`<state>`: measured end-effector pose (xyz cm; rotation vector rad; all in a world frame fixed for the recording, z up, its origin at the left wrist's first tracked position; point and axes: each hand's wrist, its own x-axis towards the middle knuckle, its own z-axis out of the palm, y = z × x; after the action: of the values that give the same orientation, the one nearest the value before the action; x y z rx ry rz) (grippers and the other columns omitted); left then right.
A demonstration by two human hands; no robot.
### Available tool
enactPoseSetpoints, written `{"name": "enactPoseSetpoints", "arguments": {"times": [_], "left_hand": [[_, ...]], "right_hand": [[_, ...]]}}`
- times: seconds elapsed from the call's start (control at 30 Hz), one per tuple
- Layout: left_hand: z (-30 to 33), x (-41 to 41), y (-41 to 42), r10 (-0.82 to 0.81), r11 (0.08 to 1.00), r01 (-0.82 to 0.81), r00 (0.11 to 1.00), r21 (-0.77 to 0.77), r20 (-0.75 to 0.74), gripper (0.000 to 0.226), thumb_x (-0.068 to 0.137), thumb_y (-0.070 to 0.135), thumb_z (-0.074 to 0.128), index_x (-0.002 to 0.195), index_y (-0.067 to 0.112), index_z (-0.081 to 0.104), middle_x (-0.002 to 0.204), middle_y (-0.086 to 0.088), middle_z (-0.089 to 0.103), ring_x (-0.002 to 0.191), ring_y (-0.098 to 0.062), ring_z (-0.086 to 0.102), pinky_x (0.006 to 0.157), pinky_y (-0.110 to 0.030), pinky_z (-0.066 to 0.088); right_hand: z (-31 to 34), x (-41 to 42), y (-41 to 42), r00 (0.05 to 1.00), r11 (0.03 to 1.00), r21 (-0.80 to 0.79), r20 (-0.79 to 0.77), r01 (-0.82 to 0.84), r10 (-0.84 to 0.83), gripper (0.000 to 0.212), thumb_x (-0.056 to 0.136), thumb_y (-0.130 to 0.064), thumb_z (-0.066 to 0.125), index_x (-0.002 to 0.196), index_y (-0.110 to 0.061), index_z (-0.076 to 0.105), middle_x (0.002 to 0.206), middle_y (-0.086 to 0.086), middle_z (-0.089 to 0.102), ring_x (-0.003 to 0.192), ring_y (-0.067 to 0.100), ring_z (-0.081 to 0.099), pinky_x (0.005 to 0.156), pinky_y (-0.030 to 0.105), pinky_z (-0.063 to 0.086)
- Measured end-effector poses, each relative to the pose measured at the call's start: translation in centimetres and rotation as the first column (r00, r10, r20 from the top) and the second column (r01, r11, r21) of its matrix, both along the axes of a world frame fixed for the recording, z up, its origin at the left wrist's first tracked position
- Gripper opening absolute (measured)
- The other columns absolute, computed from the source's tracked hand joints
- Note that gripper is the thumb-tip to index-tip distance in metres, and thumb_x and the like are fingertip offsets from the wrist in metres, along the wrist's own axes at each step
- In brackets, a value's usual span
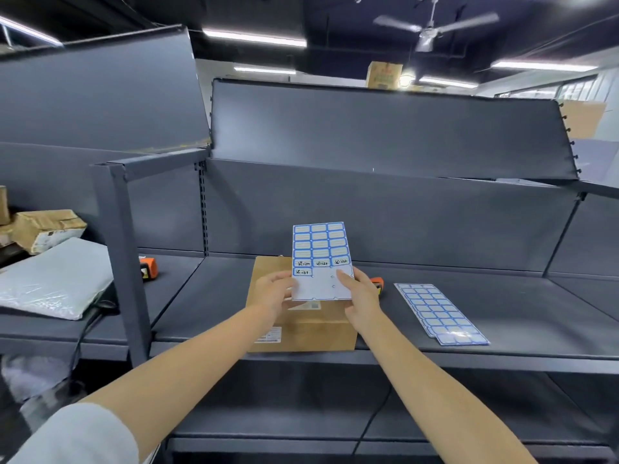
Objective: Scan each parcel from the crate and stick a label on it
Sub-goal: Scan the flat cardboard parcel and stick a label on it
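Note:
A brown cardboard parcel [311, 326] lies on the dark grey shelf [502, 333] in front of me, with a white printed label on its near left side. Above it I hold a sheet of blue-framed labels [321, 256] upright. My left hand [274, 291] grips the sheet's lower left edge. My right hand [360, 293] holds the lower right edge, thumb pressed on the bare backing where labels are gone. Several labels in the lower rows carry handwriting. An orange scanner [377, 283] peeks out behind my right hand.
A stack of full label sheets [440, 314] lies on the shelf to the right. Left of the shelf post [129, 262] sit another orange device [148, 267], a white padded mailer [57, 279] and a taped carton [43, 229]. A cable hangs below.

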<state>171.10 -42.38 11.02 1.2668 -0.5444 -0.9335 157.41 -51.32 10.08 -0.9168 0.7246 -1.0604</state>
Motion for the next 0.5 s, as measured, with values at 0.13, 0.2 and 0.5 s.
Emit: {"name": "enactPoseSetpoints", "arguments": {"times": [0.13, 0.2, 0.5], "left_hand": [[-0.1, 0.4, 1.2, -0.006, 1.0, 0.006, 0.998, -0.007, 0.06, 0.041, 0.075, -0.011, 0.06, 0.111, 0.009, 0.06, 0.101, -0.011, 0.072, 0.088, -0.027, 0.071, 0.069, -0.036, 0.059], [0.0, 0.6, 1.5, 0.011, 1.0, -0.011, 0.996, -0.003, 0.088, 0.044, 0.073, -0.011, 0.059, 0.111, 0.011, 0.061, 0.1, -0.01, 0.072, 0.089, -0.027, 0.071, 0.076, -0.04, 0.058], [-0.4, 1.8, 2.0, 0.077, 0.997, -0.073, 0.974, -0.025, 0.214, 0.024, 0.083, -0.005, 0.063, 0.093, 0.017, 0.065, 0.099, -0.009, 0.071, 0.096, -0.026, 0.068, 0.083, -0.048, 0.057]], "right_hand": [[-0.3, 0.4, -0.1, 0.987, 0.996, -0.089, -0.157, 0.005, -0.019, 0.031, 0.089, -0.007, 0.066, 0.118, -0.007, 0.056, 0.111, 0.011, 0.068, 0.101, 0.026, 0.065, 0.088, 0.038, 0.054], [-0.2, 0.5, 0.0, 0.951, 0.982, -0.191, -0.304, -0.004, -0.055, 0.028, 0.088, -0.012, 0.068, 0.113, -0.004, 0.056, 0.111, 0.013, 0.067, 0.101, 0.026, 0.065, 0.082, 0.033, 0.053], [2.9, 1.9, 0.0, 0.576, 0.503, -0.716, -0.693, -0.484, -0.434, 0.019, 0.09, -0.035, 0.06, 0.104, -0.027, 0.069, 0.1, -0.006, 0.059, 0.098, 0.012, 0.051, 0.077, 0.023, 0.03]]}}
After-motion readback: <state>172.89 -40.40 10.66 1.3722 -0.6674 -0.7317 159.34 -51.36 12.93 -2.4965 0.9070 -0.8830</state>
